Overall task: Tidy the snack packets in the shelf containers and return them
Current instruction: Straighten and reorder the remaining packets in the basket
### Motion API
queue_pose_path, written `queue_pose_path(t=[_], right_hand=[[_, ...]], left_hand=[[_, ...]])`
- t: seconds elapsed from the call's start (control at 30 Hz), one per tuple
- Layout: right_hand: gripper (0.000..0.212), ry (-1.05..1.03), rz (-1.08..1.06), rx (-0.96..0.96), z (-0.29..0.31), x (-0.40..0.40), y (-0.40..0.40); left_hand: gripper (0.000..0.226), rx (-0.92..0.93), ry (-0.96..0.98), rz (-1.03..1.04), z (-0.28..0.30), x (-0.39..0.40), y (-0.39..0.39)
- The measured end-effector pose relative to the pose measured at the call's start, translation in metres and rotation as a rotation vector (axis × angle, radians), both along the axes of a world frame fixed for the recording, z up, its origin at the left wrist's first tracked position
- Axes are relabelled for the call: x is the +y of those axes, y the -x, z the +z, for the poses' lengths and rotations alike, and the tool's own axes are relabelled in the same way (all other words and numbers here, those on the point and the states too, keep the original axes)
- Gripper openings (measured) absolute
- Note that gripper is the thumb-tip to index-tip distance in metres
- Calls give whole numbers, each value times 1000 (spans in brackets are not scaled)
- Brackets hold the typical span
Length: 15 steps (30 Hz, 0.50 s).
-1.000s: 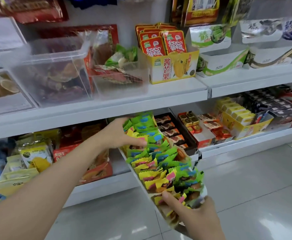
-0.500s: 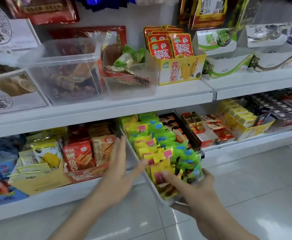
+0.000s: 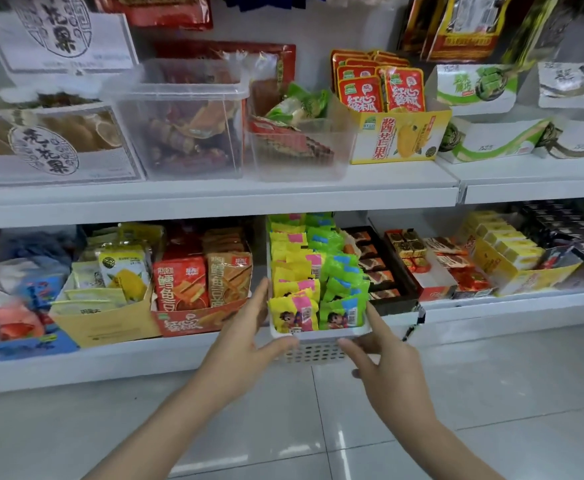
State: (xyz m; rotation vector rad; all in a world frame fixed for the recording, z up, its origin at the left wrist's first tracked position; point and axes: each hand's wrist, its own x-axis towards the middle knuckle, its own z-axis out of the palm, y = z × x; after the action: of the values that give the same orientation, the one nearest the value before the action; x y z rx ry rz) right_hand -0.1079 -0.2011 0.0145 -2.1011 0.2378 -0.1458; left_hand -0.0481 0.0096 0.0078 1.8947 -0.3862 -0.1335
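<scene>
Both hands bracket the white perforated plastic basket [image 3: 313, 349] on the lower shelf [image 3: 110, 362]: left hand [image 3: 249, 341] spread along its left wall, right hand [image 3: 385, 355] loosely open at its near-right corner. Push evenly, both sides, keep it square. Glossy yellow and green crinkly snack packets [image 3: 313, 278] stand in two rows inside.

- The left hand [image 3: 249, 336] reaches forward with straight fingers, thumb pointing right.
- The right hand [image 3: 387, 358] reaches forward too, fingers straight and a little spread.
- Both bare arms stretch up from below.
</scene>
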Motion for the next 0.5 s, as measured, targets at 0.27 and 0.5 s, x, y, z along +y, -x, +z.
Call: queue_pose_path(t=[0.27, 0.5], right_hand=[[60, 146, 6, -168, -18, -3, -64], [54, 101, 48, -175, -23, -12, -97]], left_hand=[[36, 23, 223, 342, -12, -28, -20], [24, 40, 214, 432, -11, -40, -40]])
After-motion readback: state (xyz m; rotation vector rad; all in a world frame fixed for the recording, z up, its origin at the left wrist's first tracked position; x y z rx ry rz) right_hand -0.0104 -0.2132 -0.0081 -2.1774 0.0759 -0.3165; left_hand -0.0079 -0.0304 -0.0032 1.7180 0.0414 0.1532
